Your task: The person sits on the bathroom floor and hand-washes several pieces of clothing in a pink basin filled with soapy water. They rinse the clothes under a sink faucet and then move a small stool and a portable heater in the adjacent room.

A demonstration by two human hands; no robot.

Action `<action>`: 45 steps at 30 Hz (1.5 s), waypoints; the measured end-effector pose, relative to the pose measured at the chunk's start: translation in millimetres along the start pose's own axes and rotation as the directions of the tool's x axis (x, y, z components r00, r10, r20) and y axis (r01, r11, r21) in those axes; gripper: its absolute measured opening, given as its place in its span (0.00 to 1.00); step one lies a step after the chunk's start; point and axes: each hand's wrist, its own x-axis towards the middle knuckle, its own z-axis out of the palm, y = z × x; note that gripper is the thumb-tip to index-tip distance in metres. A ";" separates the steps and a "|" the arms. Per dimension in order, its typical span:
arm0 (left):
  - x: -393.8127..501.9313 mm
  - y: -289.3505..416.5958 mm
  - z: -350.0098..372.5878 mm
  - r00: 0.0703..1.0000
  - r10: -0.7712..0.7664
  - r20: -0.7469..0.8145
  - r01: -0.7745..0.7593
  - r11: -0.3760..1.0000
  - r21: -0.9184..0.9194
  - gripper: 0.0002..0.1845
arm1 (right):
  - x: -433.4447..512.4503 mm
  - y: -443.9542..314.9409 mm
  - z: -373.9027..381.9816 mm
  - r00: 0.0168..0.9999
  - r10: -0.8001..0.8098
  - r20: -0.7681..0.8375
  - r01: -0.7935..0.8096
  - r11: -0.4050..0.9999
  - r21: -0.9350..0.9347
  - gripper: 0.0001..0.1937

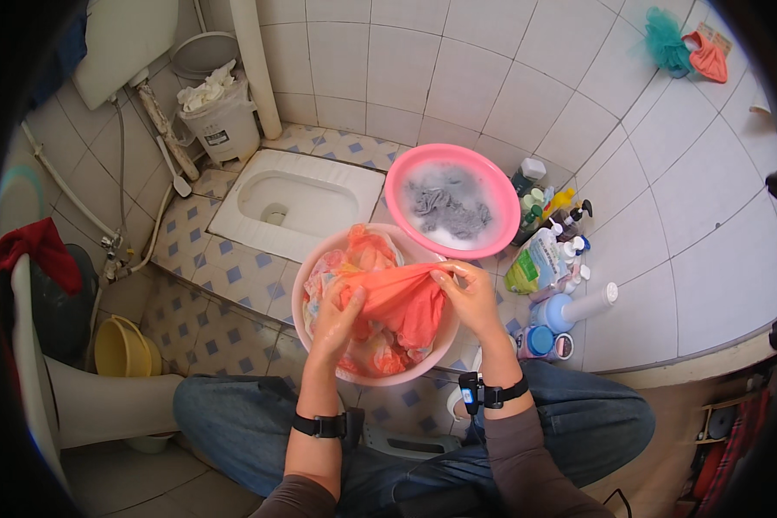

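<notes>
A wet coral-orange garment [398, 294] is stretched between my two hands above a pale pink basin [302, 327]. My left hand [337, 317] grips the cloth on its left side, thumb on top. At the upper right end, my right hand [469, 294] pinches a gathered edge between thumb and fingers. Beneath, the basin holds more wet orange and patterned fabric [324, 272], partly hidden by the garment and my left hand. Just beyond, a brighter pink basin [510, 207] contains grey cloth [453, 210] in foamy water.
A white squat toilet [233, 213] is set in the tiled floor ahead. Several bottles [544, 256] line the right wall. A filled waste bin [223, 126] stands at the back left. To my left are a yellow bucket [123, 346] and a white washbasin pedestal [110, 405].
</notes>
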 end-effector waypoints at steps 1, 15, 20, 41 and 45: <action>-0.6 0.4 0.2 0.999 -0.004 0.038 0.005 0.999 -0.040 0.21 | -0.4 -0.9 -1.7 0.998 0.060 0.013 -0.060 0.998 -0.006 0.07; -2.4 8.3 1.4 0.978 -0.203 0.040 0.201 0.895 -0.399 0.27 | 2.7 -13.5 -22.5 0.948 0.315 0.039 -0.291 0.812 0.505 0.08; 0.1 0.0 0.2 0.990 -0.138 -0.029 0.106 0.860 -0.499 0.28 | 3.8 -12.7 -32.3 0.956 0.294 -0.014 -0.264 0.876 0.404 0.09; 0.0 11.6 -30.8 0.994 0.108 0.002 -0.060 0.570 -0.820 0.17 | -11.5 4.4 -49.0 0.890 0.237 0.389 0.079 0.761 -0.644 0.20; 0.0 13.4 -55.7 0.991 0.122 -0.060 -0.112 0.479 -0.871 0.15 | -20.2 10.3 -32.4 0.815 0.256 0.519 0.113 0.809 -0.577 0.23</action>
